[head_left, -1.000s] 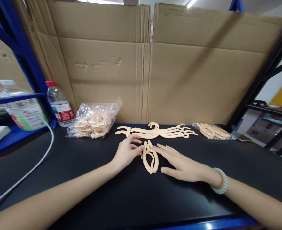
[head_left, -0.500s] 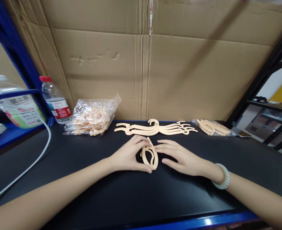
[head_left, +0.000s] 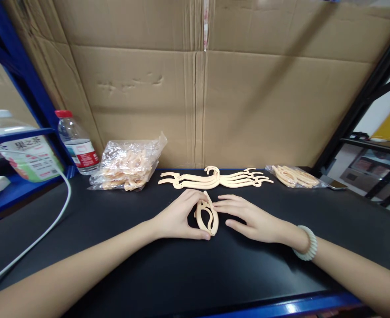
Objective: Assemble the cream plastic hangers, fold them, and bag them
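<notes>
From the head view, unlike a second earlier, the left grip (head_left: 178, 216) spanned the folded hanger (head_left: 199, 219), thumb at its lower end, half curled and holding it. The right grip (head_left: 251, 219) was loosely spread, fingertips at its right edge. The hanger, a pale peach pointed loop, lay on the black counter (head_left: 195, 274).

hands x2 (head_left: 178, 216) (head_left: 248, 219) | btls x2 (head_left: 81, 148) (head_left: 32, 154) | bags x2 (head_left: 128, 161) (head_left: 294, 176) | hngrs (head_left: 215, 224) (head_left: 200, 181) several, ct unclear
</notes>
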`<move>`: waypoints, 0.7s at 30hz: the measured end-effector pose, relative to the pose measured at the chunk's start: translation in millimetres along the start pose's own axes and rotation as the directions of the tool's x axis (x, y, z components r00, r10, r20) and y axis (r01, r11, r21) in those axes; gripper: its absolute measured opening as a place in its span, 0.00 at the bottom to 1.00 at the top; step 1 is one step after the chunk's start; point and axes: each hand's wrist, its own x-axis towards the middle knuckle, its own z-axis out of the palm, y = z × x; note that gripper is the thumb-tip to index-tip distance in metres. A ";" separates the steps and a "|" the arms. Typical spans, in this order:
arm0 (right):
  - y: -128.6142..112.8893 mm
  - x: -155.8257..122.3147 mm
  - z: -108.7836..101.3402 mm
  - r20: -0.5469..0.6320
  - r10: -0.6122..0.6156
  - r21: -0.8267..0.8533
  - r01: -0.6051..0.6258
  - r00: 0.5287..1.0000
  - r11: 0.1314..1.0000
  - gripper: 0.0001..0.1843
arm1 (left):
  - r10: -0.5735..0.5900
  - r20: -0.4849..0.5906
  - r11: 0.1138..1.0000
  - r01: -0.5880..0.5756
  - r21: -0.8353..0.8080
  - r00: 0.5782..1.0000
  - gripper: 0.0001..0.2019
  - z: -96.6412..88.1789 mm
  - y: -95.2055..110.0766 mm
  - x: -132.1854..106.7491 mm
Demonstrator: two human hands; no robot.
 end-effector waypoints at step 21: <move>123.0 -28.5 -31.3 -0.327 0.165 -0.260 -0.256 0.931 0.931 0.09 | -0.568 -0.395 0.807 0.394 -0.441 0.722 0.10 2.1 -30.8 6.1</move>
